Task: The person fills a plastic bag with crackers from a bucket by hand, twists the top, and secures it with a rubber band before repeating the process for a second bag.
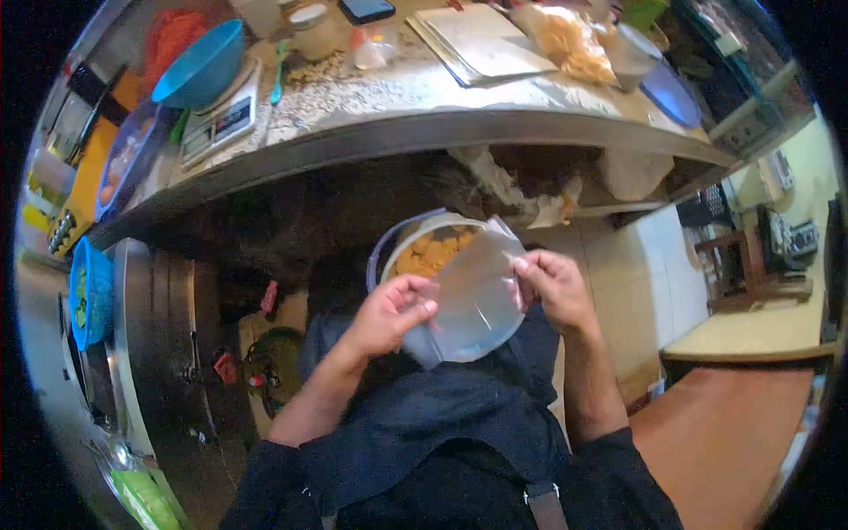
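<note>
A clear plastic bag [473,296] is stretched flat and slanted between my two hands. My left hand [393,318] pinches its left edge between thumb and fingers. My right hand [555,287] grips the opposite edge near the upper right corner. Beneath the bag, between my legs, stands a round pale tub [385,265] holding orange-brown pieces [433,254], too small to name for certain. The bag covers the tub's front and right part. No contents show inside the bag.
Ahead is a worn worktable [371,110] bearing a kitchen scale [221,128], a blue bowl [201,66], a jar [314,34], an open notebook [486,44] and a bag of orange food [565,40]. A blue basket [93,296] stands left. A wooden chair [751,278] is right.
</note>
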